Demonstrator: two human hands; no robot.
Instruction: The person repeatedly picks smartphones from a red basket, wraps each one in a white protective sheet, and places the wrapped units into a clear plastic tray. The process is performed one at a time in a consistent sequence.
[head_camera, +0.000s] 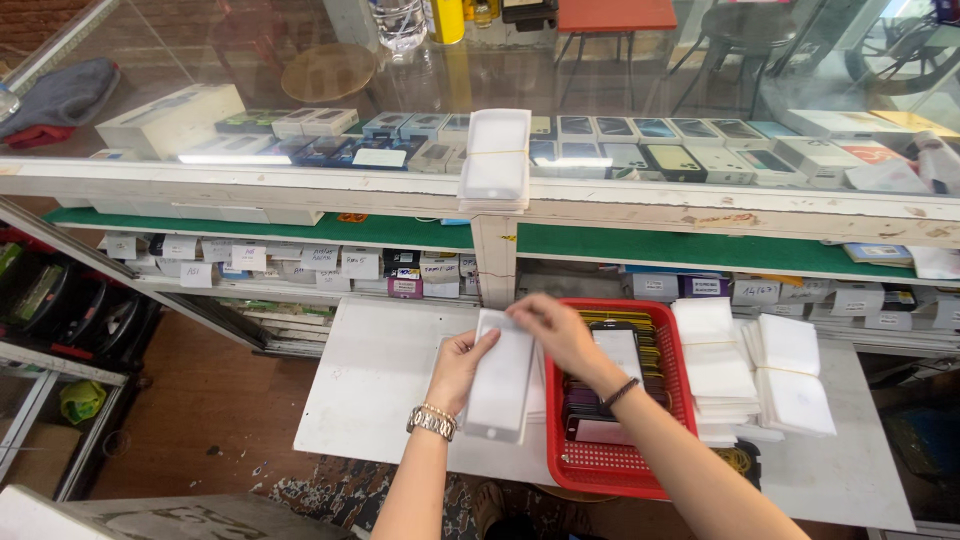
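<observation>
My left hand, with a metal watch on the wrist, grips the left edge of a flat white packet shaped like a phone screen. My right hand, with a dark band on the wrist, pinches the packet's top end. The packet hovers over a white board and a few more white packets beneath it. Just to the right stands a red plastic basket filled with phone screen parts standing on edge.
Rubber-banded stacks of white packets lie right of the basket. Another banded stack rests on the glass counter, above rows of boxed phones. Labelled boxes fill the shelf below. Wooden floor lies to the left.
</observation>
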